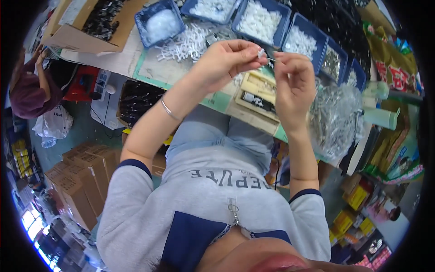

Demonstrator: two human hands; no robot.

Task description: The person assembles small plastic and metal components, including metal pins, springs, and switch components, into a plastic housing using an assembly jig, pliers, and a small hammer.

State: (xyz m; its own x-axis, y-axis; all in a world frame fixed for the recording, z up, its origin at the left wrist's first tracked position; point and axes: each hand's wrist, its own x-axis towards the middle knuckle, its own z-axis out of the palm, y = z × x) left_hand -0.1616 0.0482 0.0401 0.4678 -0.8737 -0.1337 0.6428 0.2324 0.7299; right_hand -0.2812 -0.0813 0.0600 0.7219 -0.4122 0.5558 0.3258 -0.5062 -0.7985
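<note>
Starting on the left, white plastic strips (179, 46) lie heaped on the table (156, 68), and here comes the left hand (224, 61), fingers pinching a small white piece (261, 53) above the table! It looks feather-light, probably stiff plastic, smooth enough to squirt away if squeezed off-centre; opposite sides look the safest hold. Next across, a thin metallic pin (271, 59) reaches toward it, touching or just beside, too small to tell. Slim and likely slippery, that one; it may bend under a sideways push, so gripping along the shaft seems wise. And there's the right hand (295, 84), thumb and forefinger grasping the pin's outer end, the rest curled. Furthest right, a clear plastic bag (337, 120) slumps, bulging.
</note>
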